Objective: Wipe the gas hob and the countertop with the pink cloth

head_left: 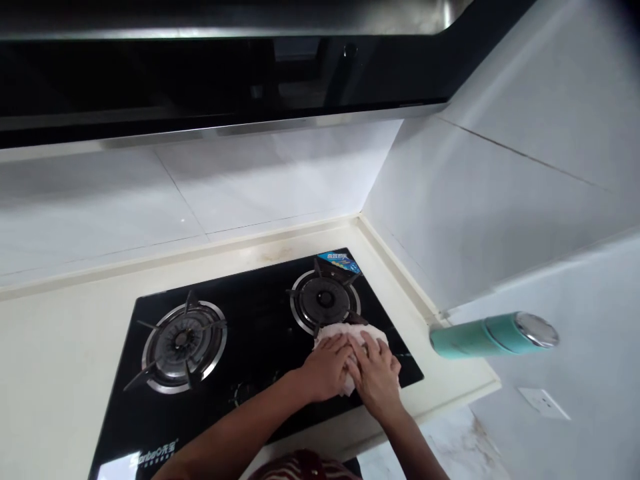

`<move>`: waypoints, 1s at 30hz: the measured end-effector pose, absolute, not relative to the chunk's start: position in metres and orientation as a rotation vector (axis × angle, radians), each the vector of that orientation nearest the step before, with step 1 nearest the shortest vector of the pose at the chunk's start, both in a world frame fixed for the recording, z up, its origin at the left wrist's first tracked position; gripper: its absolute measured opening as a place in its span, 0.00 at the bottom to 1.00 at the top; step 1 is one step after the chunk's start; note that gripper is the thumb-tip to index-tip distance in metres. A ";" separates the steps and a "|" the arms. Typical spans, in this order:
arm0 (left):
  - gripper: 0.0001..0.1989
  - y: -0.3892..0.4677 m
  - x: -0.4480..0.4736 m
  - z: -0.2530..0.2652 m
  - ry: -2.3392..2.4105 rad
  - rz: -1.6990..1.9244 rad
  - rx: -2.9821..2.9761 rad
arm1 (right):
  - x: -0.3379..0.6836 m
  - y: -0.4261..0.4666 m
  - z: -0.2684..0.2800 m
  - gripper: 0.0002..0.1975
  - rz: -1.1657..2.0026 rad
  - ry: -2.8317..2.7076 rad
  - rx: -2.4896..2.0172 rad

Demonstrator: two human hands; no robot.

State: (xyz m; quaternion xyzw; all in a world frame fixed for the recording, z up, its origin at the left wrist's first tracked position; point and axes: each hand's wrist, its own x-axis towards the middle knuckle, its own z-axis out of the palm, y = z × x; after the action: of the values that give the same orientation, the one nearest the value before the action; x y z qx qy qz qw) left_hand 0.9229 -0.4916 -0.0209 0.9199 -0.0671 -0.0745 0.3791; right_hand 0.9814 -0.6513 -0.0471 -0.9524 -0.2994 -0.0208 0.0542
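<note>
A pale, crumpled cloth (345, 333) lies on the front right of the black glass gas stove (260, 327), just in front of the right burner (325, 300). My left hand (327, 367) grips the cloth from the left, its fingers bent over the top. Beside it, almost touching, my right hand (375, 377) presses down on the same cloth with fingers curled over it. Both palms and the underside of the cloth are hidden. One black support leg of the right burner reaches the cloth's far edge.
A left burner (184, 345) with raised support legs sits on the stove. At the counter's right edge stands a green bottle (487, 335) with a silvery top, near the wall. A dark range hood (225, 73) overhangs the cream counter (55, 347). A wall socket (543, 403) is lower right.
</note>
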 end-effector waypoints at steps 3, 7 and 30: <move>0.28 -0.482 0.895 -0.004 -0.154 -0.112 2.268 | 0.989 -0.641 -0.041 0.29 0.135 -0.856 -2.985; 0.24 -0.471 0.863 0.019 0.028 -0.012 2.116 | 0.980 -0.622 -0.029 0.35 0.254 -0.769 -2.929; 0.20 -0.493 0.811 -0.010 0.151 -0.160 2.085 | 0.995 -0.727 -0.062 0.19 -0.255 -0.362 -2.771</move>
State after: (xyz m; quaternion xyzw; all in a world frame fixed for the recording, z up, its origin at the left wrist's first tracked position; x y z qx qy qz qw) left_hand 0.8113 -0.4930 -0.0100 0.8617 0.0623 -0.0659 0.4992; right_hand 0.9952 -0.7274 -0.0625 -0.9737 -0.1271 -0.0894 0.1667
